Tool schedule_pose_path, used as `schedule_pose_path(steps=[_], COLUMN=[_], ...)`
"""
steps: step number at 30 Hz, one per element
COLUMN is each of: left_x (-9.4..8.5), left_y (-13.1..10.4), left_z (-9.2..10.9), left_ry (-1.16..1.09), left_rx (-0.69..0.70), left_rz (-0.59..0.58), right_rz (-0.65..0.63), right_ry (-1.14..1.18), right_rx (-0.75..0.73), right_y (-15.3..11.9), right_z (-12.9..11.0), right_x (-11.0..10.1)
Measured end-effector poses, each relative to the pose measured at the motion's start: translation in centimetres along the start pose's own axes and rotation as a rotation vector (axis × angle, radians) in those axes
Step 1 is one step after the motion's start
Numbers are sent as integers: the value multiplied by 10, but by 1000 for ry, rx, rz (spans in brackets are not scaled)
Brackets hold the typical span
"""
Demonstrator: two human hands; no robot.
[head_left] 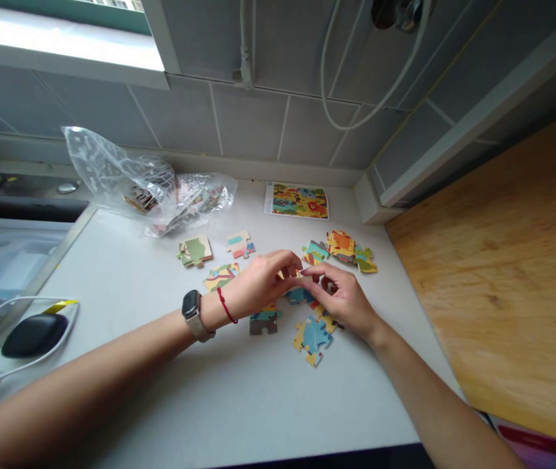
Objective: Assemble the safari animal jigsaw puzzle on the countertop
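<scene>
Over the middle of the counter, my left hand [268, 277] and my right hand [345, 298] meet at the fingertips. Both are closed in a pinch on a small puzzle piece, mostly hidden by the fingers. Beneath them lie a blue piece [299, 296] and a grey-edged piece [263, 322], both partly covered. Nearer to me is a blue and yellow piece [313, 339]. A yellow-green piece [219, 277] lies behind my left wrist, with a cream and red piece [241, 243] and a green piece [195, 251] farther off. Beyond my right hand, several pieces overlap around an orange one [341, 244].
A picture card [297, 200] with animals lies near the back wall. To its left is a crumpled clear plastic bag [160, 189] with pieces inside. A black rounded device [34, 335] and white cable sit at left. A wooden panel [512, 273] borders the right side.
</scene>
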State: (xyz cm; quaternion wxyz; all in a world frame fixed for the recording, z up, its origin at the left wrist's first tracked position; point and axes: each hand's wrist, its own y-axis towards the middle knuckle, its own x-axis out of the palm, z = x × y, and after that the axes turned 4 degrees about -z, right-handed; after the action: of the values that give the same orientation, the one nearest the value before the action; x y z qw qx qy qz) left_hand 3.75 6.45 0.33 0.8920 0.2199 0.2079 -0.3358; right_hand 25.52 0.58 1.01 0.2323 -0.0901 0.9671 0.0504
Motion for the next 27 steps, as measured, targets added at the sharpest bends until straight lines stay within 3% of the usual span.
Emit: schedule_pose_path(steps=[3, 7, 11, 18, 22, 27], left_x=[4, 13, 16, -8, -24, -19], left_y=[-6, -16, -23, -33, -36, -34], left_z=[-5, -14, -14, 9, 26, 51], left_ry=[226, 510, 672, 777, 826, 779], left_rx=[82, 108, 100, 46, -9, 67], left_rz=[-56, -247, -398, -489, -458, -428], right_rz=[120, 324, 413, 322, 244, 227], right_ry=[94, 272, 355, 388, 411, 517], right_rx=[51, 113, 136, 136, 177, 264], right_y=[4, 8, 11, 12, 10, 8], right_z=[4, 11, 18, 16, 11, 4], right_x=[-5, -10, -12, -9, -3, 6])
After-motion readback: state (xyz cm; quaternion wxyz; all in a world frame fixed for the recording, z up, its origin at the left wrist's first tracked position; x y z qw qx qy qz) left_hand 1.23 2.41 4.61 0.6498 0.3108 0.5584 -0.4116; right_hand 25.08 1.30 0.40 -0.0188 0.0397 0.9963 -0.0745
